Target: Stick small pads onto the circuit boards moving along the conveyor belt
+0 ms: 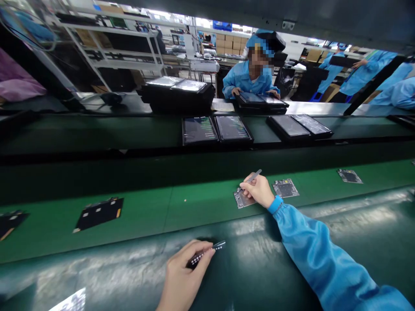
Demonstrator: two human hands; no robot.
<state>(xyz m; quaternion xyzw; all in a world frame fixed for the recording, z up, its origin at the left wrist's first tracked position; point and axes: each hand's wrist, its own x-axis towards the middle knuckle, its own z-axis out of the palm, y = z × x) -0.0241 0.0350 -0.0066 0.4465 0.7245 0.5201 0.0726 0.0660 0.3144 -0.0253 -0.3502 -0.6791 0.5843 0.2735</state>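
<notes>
My right hand (258,190) pinches a pair of metal tweezers (256,174), its fingers over a circuit board (241,200) on the green belt. Whether the tweezer tips touch that board is hidden by the hand. Just to the right of the hand lies a second circuit board (285,188). Nearer to me, above the dark green work surface, my left hand (185,272) is closed on a narrow dark strip with a row of white dots (196,259). One clear, shiny end of the strip sticks out past the thumb.
The green belt (145,216) also carries a dark-covered board (100,213) and another circuit board (349,176). Black trays with flat panels (199,129) stand on the line behind. A co-worker (251,77) in blue handles a tray opposite. A silvery sheet (73,301) lies at lower left.
</notes>
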